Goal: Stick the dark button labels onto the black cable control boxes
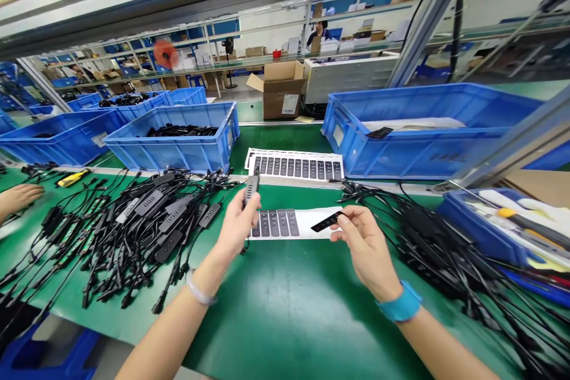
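My left hand [239, 217] grips a small dark controller box [252, 189] with a row of marks on its face, held upright; a bit of black cable shows below the hand. Between the thumb and fingers of my right hand [363, 243] is a black sticker [326, 222], tilted over the sheet. Beneath both hands lies a white sticker sheet [307, 225], with several dark stickers on its left part and bare backing to the right. Farther back, more sheets [297, 166] carry a full row of dark stickers.
Left of me lies a large heap of cabled controllers [155, 219]; another black cable heap [427, 237] lies right. Blue bins [173, 151] line the back. A tool tray [463, 225] stands at right. A co-worker's hand [20, 199] rests at far left, near a yellow-handled tool [73, 178].
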The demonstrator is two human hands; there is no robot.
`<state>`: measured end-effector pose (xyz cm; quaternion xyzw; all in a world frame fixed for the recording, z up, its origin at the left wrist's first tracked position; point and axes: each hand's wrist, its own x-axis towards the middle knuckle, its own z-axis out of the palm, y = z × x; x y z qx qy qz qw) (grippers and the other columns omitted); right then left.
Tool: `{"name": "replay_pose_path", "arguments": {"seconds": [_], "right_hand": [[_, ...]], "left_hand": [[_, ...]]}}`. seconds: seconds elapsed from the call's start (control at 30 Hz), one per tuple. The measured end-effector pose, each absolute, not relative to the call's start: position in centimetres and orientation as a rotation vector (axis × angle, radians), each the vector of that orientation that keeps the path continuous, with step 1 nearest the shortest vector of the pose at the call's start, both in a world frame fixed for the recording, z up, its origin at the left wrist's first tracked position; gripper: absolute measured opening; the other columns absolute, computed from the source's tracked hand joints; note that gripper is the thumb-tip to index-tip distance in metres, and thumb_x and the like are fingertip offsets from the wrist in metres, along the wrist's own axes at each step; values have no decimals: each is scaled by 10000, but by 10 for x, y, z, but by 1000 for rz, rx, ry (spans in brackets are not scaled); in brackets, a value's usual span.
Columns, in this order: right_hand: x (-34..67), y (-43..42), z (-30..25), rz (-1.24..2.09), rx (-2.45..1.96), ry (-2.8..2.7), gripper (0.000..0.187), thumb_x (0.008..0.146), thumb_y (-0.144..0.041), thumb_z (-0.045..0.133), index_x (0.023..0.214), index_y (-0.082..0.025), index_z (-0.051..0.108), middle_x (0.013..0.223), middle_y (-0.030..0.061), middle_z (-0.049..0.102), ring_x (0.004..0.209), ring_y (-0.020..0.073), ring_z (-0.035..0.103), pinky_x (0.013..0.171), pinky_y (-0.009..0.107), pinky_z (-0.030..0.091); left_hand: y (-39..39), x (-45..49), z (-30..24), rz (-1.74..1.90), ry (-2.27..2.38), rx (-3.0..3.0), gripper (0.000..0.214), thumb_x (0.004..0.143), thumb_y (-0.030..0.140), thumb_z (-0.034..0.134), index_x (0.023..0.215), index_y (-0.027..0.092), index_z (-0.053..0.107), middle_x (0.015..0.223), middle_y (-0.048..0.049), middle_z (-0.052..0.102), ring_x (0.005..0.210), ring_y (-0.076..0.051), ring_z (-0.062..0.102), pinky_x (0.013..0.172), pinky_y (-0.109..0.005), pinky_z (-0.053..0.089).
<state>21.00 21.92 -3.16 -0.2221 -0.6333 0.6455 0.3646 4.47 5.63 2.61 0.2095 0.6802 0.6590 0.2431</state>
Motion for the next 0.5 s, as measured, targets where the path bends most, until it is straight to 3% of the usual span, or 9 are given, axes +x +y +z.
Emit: {"name": "replay_pose_path", "arguments": {"seconds": [0.1,0.23,0.4,0.5], "right_hand": [[211,216,-25,1692,-547,-1587,331,866,-491,633,976,-211,495,822,14,496,714,143,530,518,214,484],[211,211,-20,1761,-490,-1583,290,892,-456,616,993,-215,489,807,6,485,671,124,502,495,199,464],[211,203,-19,1819,-481,-1666,271,890,-415,632,975,-198,494,811,-18,464,521,57,438,430,176,389],[211,198,-17,1844,-502,-1756,295,862,-422,650,962,-176,521,775,-20,465,489,51,434,415,171,384]], "left_hand": [[74,72,12,1744,1586,477,335,770,315,560,1048,161,453,887,-57,602,601,-90,530,538,-208,391],[71,98,-5,1658,1279,265,529,689,122,620,1167,154,395,1013,-126,656,737,-132,637,680,-257,485],[61,113,-10,1577,1158,261,624,696,105,680,1250,157,397,977,-95,669,831,-201,683,752,-313,513],[60,116,-10,1522,1098,294,684,673,95,719,1277,148,402,1017,-123,670,870,-212,682,764,-311,511]]}}
